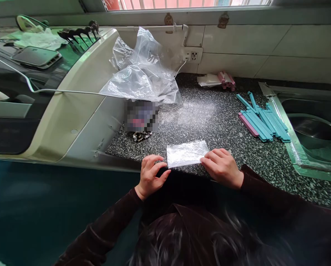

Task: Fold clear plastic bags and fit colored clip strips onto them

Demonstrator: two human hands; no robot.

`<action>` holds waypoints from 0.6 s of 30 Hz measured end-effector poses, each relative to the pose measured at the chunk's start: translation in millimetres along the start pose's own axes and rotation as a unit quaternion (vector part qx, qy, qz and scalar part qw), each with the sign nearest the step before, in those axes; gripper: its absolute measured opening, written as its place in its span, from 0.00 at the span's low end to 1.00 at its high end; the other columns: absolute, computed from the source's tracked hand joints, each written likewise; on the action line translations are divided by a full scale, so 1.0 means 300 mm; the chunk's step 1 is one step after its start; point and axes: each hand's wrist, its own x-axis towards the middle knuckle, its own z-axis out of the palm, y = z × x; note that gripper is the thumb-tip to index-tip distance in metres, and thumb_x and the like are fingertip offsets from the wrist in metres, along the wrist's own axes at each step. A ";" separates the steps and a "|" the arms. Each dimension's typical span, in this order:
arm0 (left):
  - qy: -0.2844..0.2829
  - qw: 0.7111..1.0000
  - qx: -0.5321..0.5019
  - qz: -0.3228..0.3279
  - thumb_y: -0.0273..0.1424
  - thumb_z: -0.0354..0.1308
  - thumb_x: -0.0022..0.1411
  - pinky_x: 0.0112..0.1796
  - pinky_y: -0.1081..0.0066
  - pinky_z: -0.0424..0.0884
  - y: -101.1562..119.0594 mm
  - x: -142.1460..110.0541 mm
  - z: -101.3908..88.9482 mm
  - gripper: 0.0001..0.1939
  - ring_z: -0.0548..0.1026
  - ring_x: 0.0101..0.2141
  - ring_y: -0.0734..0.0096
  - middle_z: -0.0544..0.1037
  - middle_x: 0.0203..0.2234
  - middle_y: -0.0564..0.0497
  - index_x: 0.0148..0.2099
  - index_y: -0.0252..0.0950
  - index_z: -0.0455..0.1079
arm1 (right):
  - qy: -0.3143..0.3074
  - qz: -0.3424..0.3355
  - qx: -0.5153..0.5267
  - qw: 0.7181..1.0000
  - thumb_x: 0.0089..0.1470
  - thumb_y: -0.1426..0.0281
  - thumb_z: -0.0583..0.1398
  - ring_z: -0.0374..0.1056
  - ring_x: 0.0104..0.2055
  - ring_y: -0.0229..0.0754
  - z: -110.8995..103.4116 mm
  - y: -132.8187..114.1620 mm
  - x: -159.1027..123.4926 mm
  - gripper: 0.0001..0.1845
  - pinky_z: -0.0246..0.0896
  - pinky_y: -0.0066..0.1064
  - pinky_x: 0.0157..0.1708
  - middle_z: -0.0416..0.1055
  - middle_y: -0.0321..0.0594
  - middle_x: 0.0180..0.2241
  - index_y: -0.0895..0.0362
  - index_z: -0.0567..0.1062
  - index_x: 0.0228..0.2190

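A small folded clear plastic bag [186, 153] lies flat near the front edge of the speckled dark countertop [209, 118]. My left hand [151, 175] is curled at the bag's left end, thumb and fingers pinching its edge. At the bag's right end my right hand [221, 166] rests with fingers bent, pressing down on that corner. Both sleeves are dark brown.
A pile of teal sealing sticks with a pink one [261, 118] lies to the right. More pink sticks and bags [219, 79] sit by the wall. A crumpled big plastic bag [144, 70] stands behind. A white appliance [71, 96] is on the left, a metal sink [312, 125] on the right.
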 end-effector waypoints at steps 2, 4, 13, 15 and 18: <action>0.007 1.000 -0.003 -0.013 0.28 0.60 0.56 0.42 0.62 0.68 0.011 -0.007 0.008 0.06 0.69 0.39 0.64 0.72 0.34 0.47 0.38 0.37 0.68 | 0.003 -0.002 0.001 1.000 0.55 0.74 0.57 0.54 0.30 0.39 0.000 0.001 0.000 0.09 0.44 0.33 0.32 0.67 0.38 0.23 0.57 0.71 0.24; 0.018 1.000 -0.011 -0.023 0.27 0.60 0.56 0.42 0.62 0.68 0.020 -0.007 0.017 0.07 0.69 0.38 0.65 0.71 0.33 0.48 0.39 0.37 0.68 | 0.004 -0.001 0.000 1.000 0.55 0.74 0.57 0.54 0.29 0.39 0.001 0.002 0.000 0.09 0.44 0.33 0.32 0.67 0.38 0.22 0.57 0.71 0.24; 0.035 0.996 -0.065 -0.058 0.30 0.59 0.57 0.39 0.66 0.67 0.033 0.013 0.032 0.07 0.67 0.35 0.69 0.69 0.31 0.50 0.40 0.38 0.69 | 0.012 -0.004 -0.012 1.000 0.54 0.74 0.57 0.54 0.29 0.38 -0.001 0.002 -0.005 0.08 0.45 0.32 0.32 0.67 0.37 0.22 0.56 0.72 0.24; 0.030 0.995 -0.077 -0.064 0.32 0.59 0.58 0.38 0.66 0.67 0.033 0.013 0.030 0.09 0.67 0.35 0.68 0.68 0.32 0.50 0.42 0.38 0.69 | 0.012 -0.003 -0.013 1.000 0.54 0.74 0.57 0.54 0.29 0.38 -0.001 0.003 -0.004 0.09 0.45 0.32 0.32 0.67 0.37 0.22 0.56 0.72 0.24; 0.017 0.993 -0.092 -0.073 0.32 0.57 0.59 0.39 0.65 0.67 0.031 0.013 0.028 0.10 0.67 0.36 0.68 0.69 0.33 0.49 0.44 0.38 0.69 | 0.010 -0.006 -0.013 1.000 0.55 0.73 0.57 0.54 0.29 0.38 0.001 0.002 -0.003 0.09 0.46 0.32 0.32 0.67 0.38 0.22 0.57 0.72 0.24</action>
